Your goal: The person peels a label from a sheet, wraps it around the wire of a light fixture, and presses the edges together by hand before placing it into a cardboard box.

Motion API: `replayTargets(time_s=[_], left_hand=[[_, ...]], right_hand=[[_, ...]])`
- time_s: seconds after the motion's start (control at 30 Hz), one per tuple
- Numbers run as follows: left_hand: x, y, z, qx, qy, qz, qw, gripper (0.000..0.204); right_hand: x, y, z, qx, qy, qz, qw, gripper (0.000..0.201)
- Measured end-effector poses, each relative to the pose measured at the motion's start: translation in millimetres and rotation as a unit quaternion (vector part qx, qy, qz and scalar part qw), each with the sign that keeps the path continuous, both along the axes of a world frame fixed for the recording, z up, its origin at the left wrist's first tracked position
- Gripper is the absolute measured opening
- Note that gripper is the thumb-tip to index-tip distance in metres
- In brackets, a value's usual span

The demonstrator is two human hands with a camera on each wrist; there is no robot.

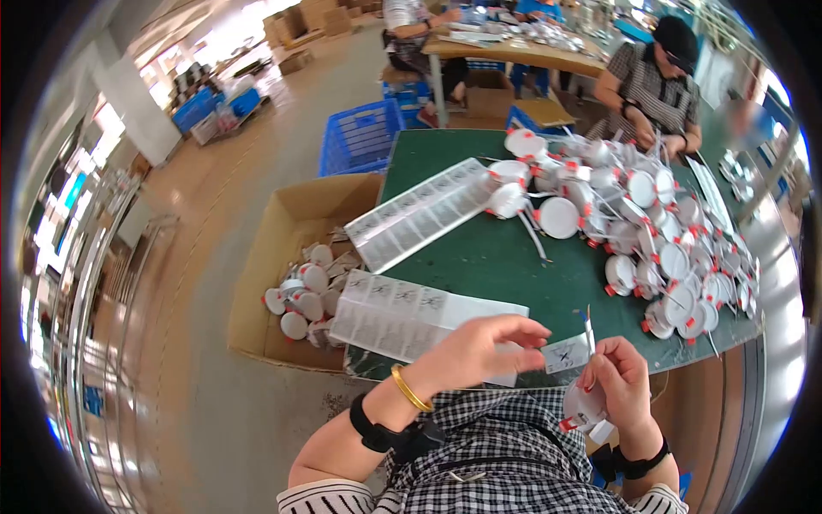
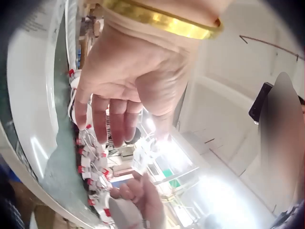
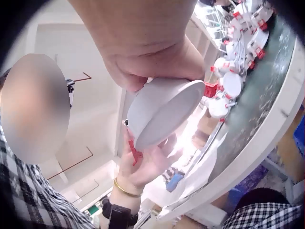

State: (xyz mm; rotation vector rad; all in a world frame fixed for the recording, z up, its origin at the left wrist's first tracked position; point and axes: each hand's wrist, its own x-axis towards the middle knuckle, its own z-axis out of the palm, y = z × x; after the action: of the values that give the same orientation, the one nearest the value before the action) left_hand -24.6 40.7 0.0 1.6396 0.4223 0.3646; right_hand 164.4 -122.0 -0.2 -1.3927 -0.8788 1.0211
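Note:
My right hand (image 1: 622, 384) grips a round white downlight (image 1: 584, 403) with red spring clips, near the table's front edge. Its smooth white face and a red clip show close up in the right wrist view, with the fingers (image 3: 157, 67) over the rim. From the right hand a white cable (image 1: 589, 336) with bare coloured wire ends sticks up. Beside that cable is a silver printed label (image 1: 566, 353), overlapping it in the head view. My left hand (image 1: 479, 349) reaches toward the label, fingers extended and holding nothing; its palm (image 2: 138, 71) faces its wrist camera.
Two silver label sheets (image 1: 419, 216) (image 1: 390, 315) lie on the green table (image 1: 454, 257). A heap of downlights (image 1: 638, 218) covers its right side. A cardboard box (image 1: 278, 223) with more lamps stands left, a blue crate (image 1: 360, 137) behind it. Another person (image 1: 655, 86) works across.

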Motion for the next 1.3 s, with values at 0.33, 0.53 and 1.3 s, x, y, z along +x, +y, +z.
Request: replayTargets(time_s=[0.33,0.53,1.3], left_hand=[[-137,20,42,0.237,0.009,0.220,0.946,0.015],[-235,79,17,0.325,0.116,0.463,0.817,0.014],[-109,358,-228,0.314,0.487,0.226,0.783,0.035]], right_hand=[[-46,58,10,0.058,-0.135,0.096,0.985,0.028],[-37,73,-13,0.015,-0.160,-0.001,0.987,0.019],[-7,79,-76,-0.068,-0.214,-0.124,0.966,0.013]])
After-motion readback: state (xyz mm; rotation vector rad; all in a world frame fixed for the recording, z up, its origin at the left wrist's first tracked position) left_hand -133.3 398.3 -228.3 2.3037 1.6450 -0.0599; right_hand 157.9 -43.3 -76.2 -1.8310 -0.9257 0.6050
